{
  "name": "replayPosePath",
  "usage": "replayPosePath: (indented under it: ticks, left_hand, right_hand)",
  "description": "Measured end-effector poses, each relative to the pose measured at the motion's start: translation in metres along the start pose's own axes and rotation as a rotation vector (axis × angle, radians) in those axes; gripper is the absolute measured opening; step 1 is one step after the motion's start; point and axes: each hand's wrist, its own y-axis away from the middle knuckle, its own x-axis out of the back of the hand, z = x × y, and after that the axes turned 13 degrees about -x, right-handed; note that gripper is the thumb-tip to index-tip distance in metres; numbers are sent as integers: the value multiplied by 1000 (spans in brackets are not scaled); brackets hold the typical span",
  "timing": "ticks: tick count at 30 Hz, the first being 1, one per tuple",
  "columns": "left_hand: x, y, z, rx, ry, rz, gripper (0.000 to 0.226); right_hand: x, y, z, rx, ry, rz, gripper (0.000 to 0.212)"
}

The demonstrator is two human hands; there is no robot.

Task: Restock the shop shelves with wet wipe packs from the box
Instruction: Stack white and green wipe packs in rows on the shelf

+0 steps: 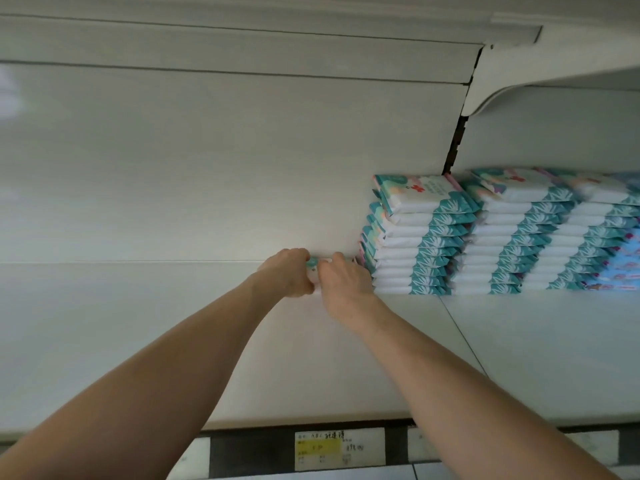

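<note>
Both my arms reach deep onto a white shelf (173,341). My left hand (287,271) and my right hand (343,285) together grip a white and teal wet wipe pack (313,268) at the back of the shelf, against the back panel. The pack is mostly hidden by my fingers. It sits just left of a tall stack of wet wipe packs (412,244). The box is out of view.
More stacks of the same packs (519,237) fill the shelf to the right, with blue-patterned packs (620,268) at the far right. A shelf above (242,39) overhangs. A price label (339,448) sits on the shelf's front edge.
</note>
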Motion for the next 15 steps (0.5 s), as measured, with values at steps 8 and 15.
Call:
replayPosePath:
  ticks: [8, 15]
  left_hand:
    - [13, 27, 9, 139, -59, 67, 47]
    - [11, 80, 21, 414, -27, 141, 52]
  right_hand:
    - [16, 0, 5, 69, -22, 15, 31]
    - [22, 18, 1, 367, 23, 61, 28]
